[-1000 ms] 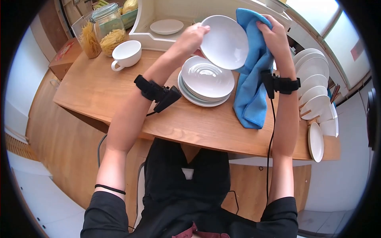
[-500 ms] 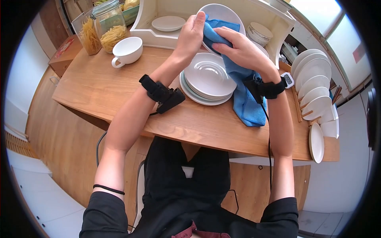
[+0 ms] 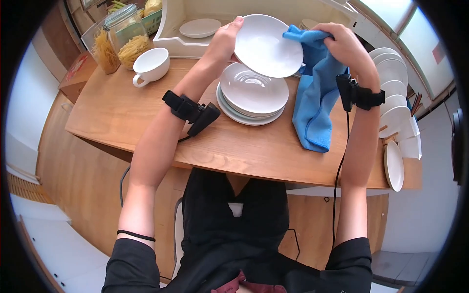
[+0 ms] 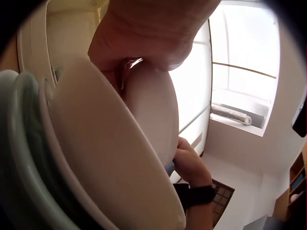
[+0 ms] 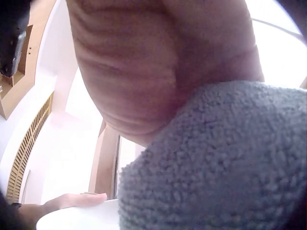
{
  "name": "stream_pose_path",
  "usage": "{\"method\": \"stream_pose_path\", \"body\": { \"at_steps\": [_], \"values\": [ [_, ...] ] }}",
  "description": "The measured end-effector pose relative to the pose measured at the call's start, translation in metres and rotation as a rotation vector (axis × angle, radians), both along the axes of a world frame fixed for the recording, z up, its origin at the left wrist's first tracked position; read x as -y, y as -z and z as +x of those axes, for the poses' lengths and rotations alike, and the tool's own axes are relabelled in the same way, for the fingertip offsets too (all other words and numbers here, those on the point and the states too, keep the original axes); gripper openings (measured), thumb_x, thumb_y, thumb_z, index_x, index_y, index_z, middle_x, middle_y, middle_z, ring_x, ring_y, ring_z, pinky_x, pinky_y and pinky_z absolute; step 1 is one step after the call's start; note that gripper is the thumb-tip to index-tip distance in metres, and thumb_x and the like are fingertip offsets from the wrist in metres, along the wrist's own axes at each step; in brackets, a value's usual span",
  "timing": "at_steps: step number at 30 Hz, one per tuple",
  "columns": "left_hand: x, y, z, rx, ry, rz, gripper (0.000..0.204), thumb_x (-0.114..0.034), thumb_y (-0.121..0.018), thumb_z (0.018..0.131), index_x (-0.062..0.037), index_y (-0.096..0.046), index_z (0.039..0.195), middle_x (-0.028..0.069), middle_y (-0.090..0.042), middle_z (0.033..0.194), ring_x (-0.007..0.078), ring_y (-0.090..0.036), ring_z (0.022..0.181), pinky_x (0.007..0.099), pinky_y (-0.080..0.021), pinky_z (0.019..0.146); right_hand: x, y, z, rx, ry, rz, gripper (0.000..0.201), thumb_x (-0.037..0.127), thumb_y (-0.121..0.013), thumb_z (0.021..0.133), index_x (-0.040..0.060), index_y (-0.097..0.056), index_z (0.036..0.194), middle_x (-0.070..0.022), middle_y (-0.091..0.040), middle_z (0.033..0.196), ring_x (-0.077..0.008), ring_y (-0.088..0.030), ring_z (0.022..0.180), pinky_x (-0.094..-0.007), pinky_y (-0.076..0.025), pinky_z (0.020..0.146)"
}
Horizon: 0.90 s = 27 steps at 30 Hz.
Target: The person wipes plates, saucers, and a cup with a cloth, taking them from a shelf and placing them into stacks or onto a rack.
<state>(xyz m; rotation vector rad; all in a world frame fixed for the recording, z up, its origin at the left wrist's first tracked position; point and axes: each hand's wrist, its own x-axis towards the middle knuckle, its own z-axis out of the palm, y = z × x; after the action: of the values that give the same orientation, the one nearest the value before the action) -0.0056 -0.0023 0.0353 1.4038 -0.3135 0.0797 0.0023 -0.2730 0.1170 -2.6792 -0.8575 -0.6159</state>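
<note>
My left hand pinches a white plate by its left rim, thumb on top, and holds it tilted above the table. In my right hand is a bunched blue cloth, one corner of which overlaps the plate's right rim while the rest hangs down. Below the held plate is a stack of plates, white on top with pale green ones beneath. The left wrist view shows the held plate's underside. The cloth fills much of the right wrist view and hides the right fingertips.
A white cup stands on the wooden table at left, near pasta jars. Behind is a cream shelf unit holding a white plate. At right, several plates stand in a rack, with an oval dish near the table edge.
Half a second ago the right hand had the cloth against the plate's left side, near the left hand. It has since moved right, and the plate has come lower and nearer.
</note>
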Motion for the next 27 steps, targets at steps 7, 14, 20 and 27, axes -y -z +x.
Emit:
{"method": "stream_pose_path", "body": {
  "at_steps": [7,14,20,27],
  "values": [
    [-0.011,0.0,0.005,-0.023,0.029,0.067,0.045,-0.045,-0.043,0.1,-0.0056,-0.058,0.115,0.0021,-0.062,0.09,0.0065,-0.058,0.08,0.0221,-0.046,0.065,0.05,-0.022,0.005,0.037,0.17,0.035,0.039,0.002,-0.047,0.081,-0.0005,-0.061,0.117,-0.014,-0.067,0.1,-0.0244,-0.063,0.094,-0.0316,-0.047,0.089],
    [-0.012,0.0,0.013,-0.009,0.003,0.107,0.045,-0.043,-0.04,0.1,-0.0033,-0.058,0.114,0.0042,-0.063,0.084,0.0103,-0.06,0.072,0.0255,-0.048,0.058,0.034,-0.039,-0.035,0.052,0.19,0.154,0.032,0.002,-0.05,0.08,-0.004,-0.065,0.107,-0.0171,-0.068,0.092,-0.0229,-0.064,0.088,-0.0338,-0.05,0.079],
    [-0.039,-0.011,0.04,-0.07,-0.019,0.117,0.046,-0.039,-0.033,0.102,0.0007,-0.053,0.114,0.0124,-0.064,0.086,0.0185,-0.062,0.065,0.0308,-0.053,0.056,0.037,-0.042,-0.043,0.093,0.091,0.291,0.033,-0.002,-0.047,0.069,-0.0041,-0.066,0.096,-0.0193,-0.065,0.078,-0.0258,-0.063,0.077,-0.0339,-0.049,0.07],
    [-0.051,-0.005,0.055,-0.14,-0.241,0.302,0.051,-0.038,-0.026,0.103,0.005,-0.049,0.119,0.0163,-0.064,0.092,0.0227,-0.065,0.073,0.0351,-0.059,0.064,0.039,-0.045,-0.053,0.128,0.054,0.26,0.032,-0.002,-0.047,0.07,-0.0046,-0.066,0.096,-0.0192,-0.065,0.08,-0.0253,-0.063,0.078,-0.0346,-0.048,0.071]
  ]
}}
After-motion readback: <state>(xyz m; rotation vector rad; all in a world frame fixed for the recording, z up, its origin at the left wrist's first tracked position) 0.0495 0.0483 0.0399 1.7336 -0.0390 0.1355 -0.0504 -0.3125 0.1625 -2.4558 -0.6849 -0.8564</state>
